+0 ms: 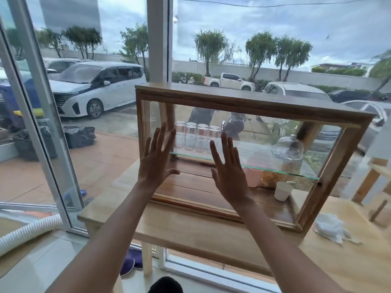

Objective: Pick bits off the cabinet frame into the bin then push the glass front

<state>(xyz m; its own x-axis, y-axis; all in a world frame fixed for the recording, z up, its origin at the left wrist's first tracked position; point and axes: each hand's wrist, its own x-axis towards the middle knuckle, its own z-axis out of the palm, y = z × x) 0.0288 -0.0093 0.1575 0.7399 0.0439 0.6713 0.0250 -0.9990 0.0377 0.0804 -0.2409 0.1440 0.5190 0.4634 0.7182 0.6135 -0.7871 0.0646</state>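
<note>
A wooden cabinet frame [249,105] with a glass front [268,132] stands on a pale wooden table [190,227] by the window. My left hand [155,160] lies flat against the left part of the glass, fingers spread and pointing up. My right hand [229,172] is pressed flat on the glass beside it, toward the middle, fingers also apart. Neither hand holds anything. Behind the glass I see upturned drinking glasses [196,137] on a glass shelf. No bin shows in this view.
Inside the cabinet stand a domed glass jar [288,153], a pink cup [254,176] and a white paper cup [283,190]. A crumpled white cloth [332,228] lies on the table at the right. A white ribbed hose [27,232] runs at the lower left. Shoes [131,264] sit under the table.
</note>
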